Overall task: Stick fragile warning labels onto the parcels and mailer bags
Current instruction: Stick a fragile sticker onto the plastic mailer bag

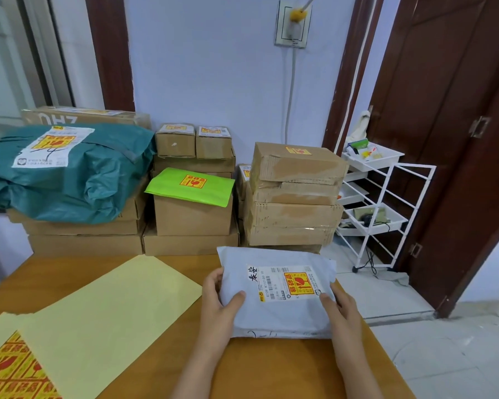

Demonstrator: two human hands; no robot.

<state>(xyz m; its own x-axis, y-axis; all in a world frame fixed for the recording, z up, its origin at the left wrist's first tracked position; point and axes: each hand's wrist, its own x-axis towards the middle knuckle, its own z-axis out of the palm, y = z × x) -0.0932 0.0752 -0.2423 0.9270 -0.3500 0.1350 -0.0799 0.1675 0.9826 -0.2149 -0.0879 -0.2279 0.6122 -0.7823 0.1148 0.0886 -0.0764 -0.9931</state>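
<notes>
1. both hands hold a white mailer [274, 295] at the far right part of the wooden table [271, 370], its far edge close to the stacked boxes.
2. left hand [218, 306] grips the mailer's left edge: the thumb lies curled on top of the bag, the other fingers wrap over the far left side, close together.
3. right hand [342, 308] grips the right edge: the thumb presses on top near the shipping label's corner, the rest of the fingers are tucked under or behind the bag, so i cannot tell how they lie.
4. the mailer bears a white shipping label [284, 282], and a yellow-and-red fragile sticker [297, 283] sits on that label's right part.
5. to the left on the table lies a pale yellow backing sheet [107, 318]; beneath its near-left corner shows a sheet of fragile labels [9, 372].
6. past the table, a teal bag [69, 174] lies on flat boxes at the left, with a fragile sticker on its label.
7. a green mailer [190, 185] rests on a box in the middle, sticker on top.
8. a stack of taped boxes [294, 197] stands at the right, the top one stickered.
9. a white rack [378, 208] stands beside a brown door [450, 110].
</notes>
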